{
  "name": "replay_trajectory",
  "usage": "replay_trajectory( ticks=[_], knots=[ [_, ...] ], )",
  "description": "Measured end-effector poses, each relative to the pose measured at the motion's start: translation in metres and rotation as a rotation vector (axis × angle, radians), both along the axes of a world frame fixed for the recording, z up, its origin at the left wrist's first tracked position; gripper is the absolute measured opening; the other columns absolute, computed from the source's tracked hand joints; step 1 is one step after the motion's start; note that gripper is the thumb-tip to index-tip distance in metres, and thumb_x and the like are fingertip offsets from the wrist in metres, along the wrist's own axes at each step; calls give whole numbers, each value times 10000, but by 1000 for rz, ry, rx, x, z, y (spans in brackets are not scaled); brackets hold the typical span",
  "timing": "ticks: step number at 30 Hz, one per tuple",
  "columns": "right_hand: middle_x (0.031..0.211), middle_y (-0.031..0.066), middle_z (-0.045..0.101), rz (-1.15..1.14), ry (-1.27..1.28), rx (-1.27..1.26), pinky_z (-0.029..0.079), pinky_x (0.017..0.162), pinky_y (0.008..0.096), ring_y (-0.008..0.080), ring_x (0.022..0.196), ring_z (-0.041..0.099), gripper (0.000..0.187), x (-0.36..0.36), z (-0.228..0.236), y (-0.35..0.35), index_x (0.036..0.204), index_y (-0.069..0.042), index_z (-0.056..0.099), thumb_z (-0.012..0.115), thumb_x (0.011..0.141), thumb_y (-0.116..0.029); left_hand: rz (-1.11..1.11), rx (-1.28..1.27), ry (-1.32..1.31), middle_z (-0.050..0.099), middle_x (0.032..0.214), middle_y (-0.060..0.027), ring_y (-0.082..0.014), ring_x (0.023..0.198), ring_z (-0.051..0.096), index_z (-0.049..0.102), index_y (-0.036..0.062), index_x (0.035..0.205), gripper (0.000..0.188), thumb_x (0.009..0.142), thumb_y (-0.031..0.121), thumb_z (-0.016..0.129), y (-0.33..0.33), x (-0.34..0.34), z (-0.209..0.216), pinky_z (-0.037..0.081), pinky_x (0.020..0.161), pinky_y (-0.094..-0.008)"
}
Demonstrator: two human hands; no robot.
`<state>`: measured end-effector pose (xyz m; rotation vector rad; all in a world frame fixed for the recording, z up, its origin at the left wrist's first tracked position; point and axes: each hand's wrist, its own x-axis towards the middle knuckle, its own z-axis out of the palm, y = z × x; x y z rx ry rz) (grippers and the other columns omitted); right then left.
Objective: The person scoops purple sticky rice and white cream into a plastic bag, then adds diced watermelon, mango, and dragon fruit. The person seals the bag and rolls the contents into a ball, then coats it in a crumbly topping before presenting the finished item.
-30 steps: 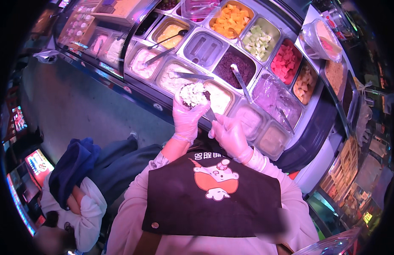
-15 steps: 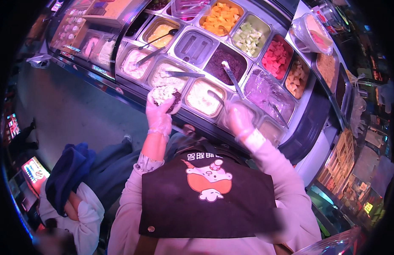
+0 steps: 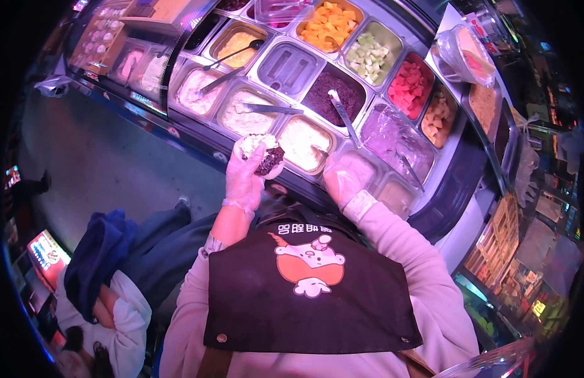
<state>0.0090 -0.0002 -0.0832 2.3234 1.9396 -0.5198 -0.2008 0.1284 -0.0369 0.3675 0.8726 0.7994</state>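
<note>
Left of the cream tub (image 3: 333, 139), the left hand (image 3: 243, 178) grips a snack (image 3: 268, 161); rightward, the right hand (image 3: 346, 179) clasps a spatula (image 3: 321, 152).

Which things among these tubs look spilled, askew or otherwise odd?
No clear spill shows. One oddity: crumpled clear plastic seems to lie over the purple filling, with a utensil across it, while the red cubes nearby lie uncovered.

Illumination is pink-violet, brightest over the food trays (image 3: 255, 74), apparently from overhead. The floor (image 3: 115, 151) is dim. A lit sign (image 3: 49, 252) glows at lower left. Fisheye distortion curves straight edges; corners are black. Right-rim detail is soft.
</note>
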Motion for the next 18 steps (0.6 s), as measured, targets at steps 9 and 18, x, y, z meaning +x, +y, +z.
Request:
replay_trajectory(
  ticks=[9, 18],
  knots=[
    [800, 229, 731, 185, 179, -221, 585, 659, 474, 378, 758, 749, 216, -13, 21, 13, 830, 11, 752, 580, 877, -111, 10, -20, 31, 661, 1216, -102, -247, 1072, 699, 544, 83, 1351, 371, 1009, 119, 682, 8, 11, 5, 640, 859, -458],
    [837, 192, 745, -217, 377, -35, 574, 649, 460, 385, 706, 725, 249, 58, -16, 15, 1047, -22, 745, 585, 858, -43, 1, -83, -81, 651, 1258, -120, -264, 1135, 681, 539, 57, 1370, 350, 1040, 134, 625, 12, 1, -6, 604, 956, -471]
  ],
)
